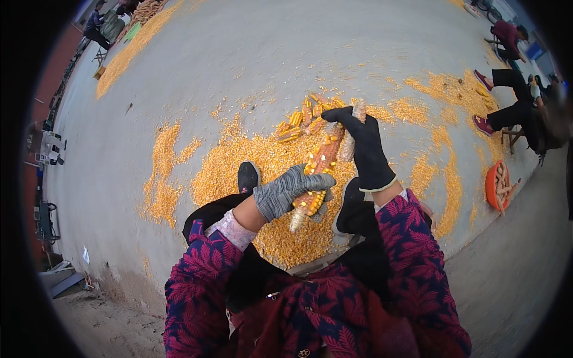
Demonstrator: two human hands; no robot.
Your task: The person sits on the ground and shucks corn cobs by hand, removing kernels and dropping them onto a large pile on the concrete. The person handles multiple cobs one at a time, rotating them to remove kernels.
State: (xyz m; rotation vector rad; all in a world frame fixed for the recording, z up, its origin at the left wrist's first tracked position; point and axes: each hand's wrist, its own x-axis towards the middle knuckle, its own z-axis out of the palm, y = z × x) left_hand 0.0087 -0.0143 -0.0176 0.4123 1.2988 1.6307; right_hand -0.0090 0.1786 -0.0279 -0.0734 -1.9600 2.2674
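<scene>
Ear (323, 158): located in front of the person, above the kernel pile (239, 161), between the two hands. Long axis: oblique, lower end toward the person and to the left, upper end pointing away and to the right.

Left hand (292, 188), grey glove: fingers clamped around the lower part of the ear, with the whitish tip protruding below the grip. This hand is the nearer one, being in direct contact.

Right hand (370, 149), black glove: fingers closed on a bare cob (359, 110); the fingertips on its far side are hidden. The cob stands steeper than the ear and lies along the right side of the ear's upper half; the ear therefore extends to the left of the right hand and downward. One black-gloved digit reaches left across the ear's upper end; whether it presses there cannot be told.

Ear surface: middle and upper portion mostly bare and reddish, with scattered kernels; denser rows sit near the left hand.

Containers: a red basin (490, 188) stands at the right, well apart from both hands, and holds pale cobs (501, 179), some projecting over the rim. Unstripped ears (290, 133) lie outside it, at the far edge of the kernel pile
</scene>
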